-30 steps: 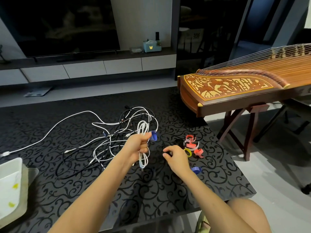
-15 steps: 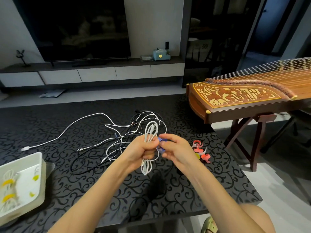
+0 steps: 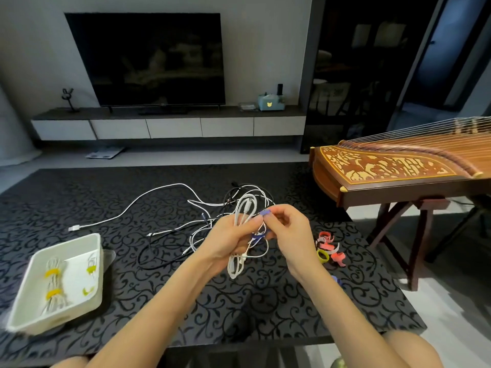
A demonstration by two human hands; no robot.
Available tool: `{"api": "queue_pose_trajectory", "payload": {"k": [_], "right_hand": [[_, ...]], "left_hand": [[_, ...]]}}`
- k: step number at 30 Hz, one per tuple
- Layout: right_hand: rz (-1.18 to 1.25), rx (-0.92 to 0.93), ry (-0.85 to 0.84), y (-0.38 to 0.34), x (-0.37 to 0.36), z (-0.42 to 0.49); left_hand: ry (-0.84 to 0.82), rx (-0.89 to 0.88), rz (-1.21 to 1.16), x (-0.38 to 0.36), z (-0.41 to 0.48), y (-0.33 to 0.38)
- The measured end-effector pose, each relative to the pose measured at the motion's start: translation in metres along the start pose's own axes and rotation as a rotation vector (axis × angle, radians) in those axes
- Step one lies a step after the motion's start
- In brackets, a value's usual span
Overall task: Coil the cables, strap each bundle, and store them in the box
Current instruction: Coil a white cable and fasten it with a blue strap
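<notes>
My left hand [image 3: 230,239] grips a coiled white cable [image 3: 243,211] held upright above the black patterned table [image 3: 186,301]. My right hand [image 3: 287,227] pinches a blue strap [image 3: 259,236] that runs around the coil's middle, one end [image 3: 265,212] sticking up between my fingers. Behind the hands lies a tangle of loose white and black cables [image 3: 191,208]. A white box [image 3: 87,293] stands at the left with strapped white bundles [image 3: 53,285] carrying yellow straps inside.
Spare red, pink and yellow straps [image 3: 329,248] lie right of my hands, and a blue one [image 3: 337,280] sits by my right forearm. A wooden zither [image 3: 393,168] on a stand borders the table's right side. A TV and low cabinet stand beyond.
My right hand left the strap pile and came to the coil, taking the blue strap. The view tilted up, bringing the white box into sight.
</notes>
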State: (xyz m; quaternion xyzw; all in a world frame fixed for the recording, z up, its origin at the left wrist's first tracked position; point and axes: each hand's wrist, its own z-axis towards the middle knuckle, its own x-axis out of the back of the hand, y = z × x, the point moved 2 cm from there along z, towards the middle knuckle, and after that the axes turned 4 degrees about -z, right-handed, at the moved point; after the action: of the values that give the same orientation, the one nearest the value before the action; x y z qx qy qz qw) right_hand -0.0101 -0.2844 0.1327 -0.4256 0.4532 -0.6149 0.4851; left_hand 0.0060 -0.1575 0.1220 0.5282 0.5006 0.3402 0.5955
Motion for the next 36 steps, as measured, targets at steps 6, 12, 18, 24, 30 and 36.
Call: {"api": "queue_pose_trajectory", "payload": {"k": [6,12,18,24,30,36], "right_hand": [[0.331,-0.413,0.148,0.004,-0.006,0.007],[-0.786,0.329,0.059,0.007,-0.009,-0.015],[-0.719,0.349,-0.133,-0.003,-0.020,-0.018],[-0.675,0.403,-0.079,-0.001,-0.018,-0.021],[-0.581,0.159,-0.167,0.001,0.001,-0.022],[0.101,-0.079,-0.219,-0.026,0.002,-0.020]], "left_hand": [[0.019,-0.093,-0.034,-0.001,-0.012,0.013],[0.089,-0.070,-0.109,0.004,-0.014,0.023],[0.089,0.041,-0.123,0.002,-0.015,0.025],[0.067,0.122,-0.121,0.009,-0.019,0.028],[0.135,0.095,0.162,0.016,-0.025,0.020],[0.128,0.143,0.184,0.011,-0.029,0.008]]}}
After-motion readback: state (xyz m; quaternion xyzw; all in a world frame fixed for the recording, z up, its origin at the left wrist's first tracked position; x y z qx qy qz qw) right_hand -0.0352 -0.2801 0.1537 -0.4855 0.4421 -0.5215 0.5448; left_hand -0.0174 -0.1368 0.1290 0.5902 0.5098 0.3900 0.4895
